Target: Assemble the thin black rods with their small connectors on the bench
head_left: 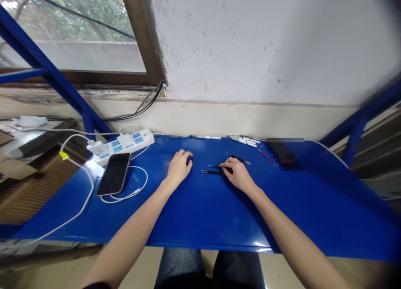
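Clock face centred on the blue surface (200,214), 12 pointing away from the person. Nearest, at about 1 o'clock: two dark rods (213,172) side by side, thin tips toward 9, rear ends running under the right hand (236,172). Just beyond the rods, that hand's grip appears pinched on a dark slim pen (214,166), tip likewise toward 9; cannot tell whether the pen is lifted or touching the surface. Handling, judged: light, stiff, smooth, apt to roll; the thin tip is probably the delicate part, so best held mid-barrel between thumb and forefinger. Left hand (180,168), near 11: grip released, fingers loosely curled, nothing held. Phone (114,175) at 10, white cable (108,202) looped beside it. Another dark rod (242,159), paler at one end, lies past the right hand, near 1. Farther: power strip (128,144) at 10; thin red item (262,153) near 2; white pens (250,142) bunched at 1; row of slim pens (203,137) at 12, along the wall (250,51). Obscured: rear of the pinched pen, by fingers; a dark object (283,155) near 2, pixelated; individual pieces in the far row, too small to separate.
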{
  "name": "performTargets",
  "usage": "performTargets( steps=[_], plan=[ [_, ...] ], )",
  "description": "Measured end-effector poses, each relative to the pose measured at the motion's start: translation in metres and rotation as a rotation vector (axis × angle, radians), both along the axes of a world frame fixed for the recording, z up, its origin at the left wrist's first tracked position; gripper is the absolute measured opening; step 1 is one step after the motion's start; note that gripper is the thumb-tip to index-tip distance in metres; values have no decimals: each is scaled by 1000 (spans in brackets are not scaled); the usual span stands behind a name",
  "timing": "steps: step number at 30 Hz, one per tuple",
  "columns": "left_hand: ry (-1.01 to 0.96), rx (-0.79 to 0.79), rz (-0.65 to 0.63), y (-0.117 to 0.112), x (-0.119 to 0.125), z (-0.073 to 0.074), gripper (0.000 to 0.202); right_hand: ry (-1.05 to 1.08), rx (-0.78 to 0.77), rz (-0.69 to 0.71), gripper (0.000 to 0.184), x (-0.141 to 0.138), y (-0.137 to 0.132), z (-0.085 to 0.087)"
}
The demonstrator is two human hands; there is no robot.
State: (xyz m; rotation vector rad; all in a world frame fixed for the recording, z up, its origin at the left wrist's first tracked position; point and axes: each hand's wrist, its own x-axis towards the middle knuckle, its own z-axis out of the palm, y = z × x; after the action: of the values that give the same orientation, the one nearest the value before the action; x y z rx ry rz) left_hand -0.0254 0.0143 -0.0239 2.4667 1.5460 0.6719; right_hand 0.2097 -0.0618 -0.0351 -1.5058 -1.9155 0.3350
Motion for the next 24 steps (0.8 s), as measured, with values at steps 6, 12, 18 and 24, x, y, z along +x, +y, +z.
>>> performTargets(
  steps=[6,12,18,24],
  plan=[
    [13,13,-8,0,0,-1,17,-71,-19,132,25,-3,-6,10],
    [-16,2,-54,2,0,-2,10,-95,-18,199,23,-6,-5,7],
    [-26,26,-112,1,2,-3,11,-84,-8,227,30,-11,-8,8],
    [-132,36,-174,-2,7,-1,11,-34,21,187,27,-5,-8,16]
  ],
)
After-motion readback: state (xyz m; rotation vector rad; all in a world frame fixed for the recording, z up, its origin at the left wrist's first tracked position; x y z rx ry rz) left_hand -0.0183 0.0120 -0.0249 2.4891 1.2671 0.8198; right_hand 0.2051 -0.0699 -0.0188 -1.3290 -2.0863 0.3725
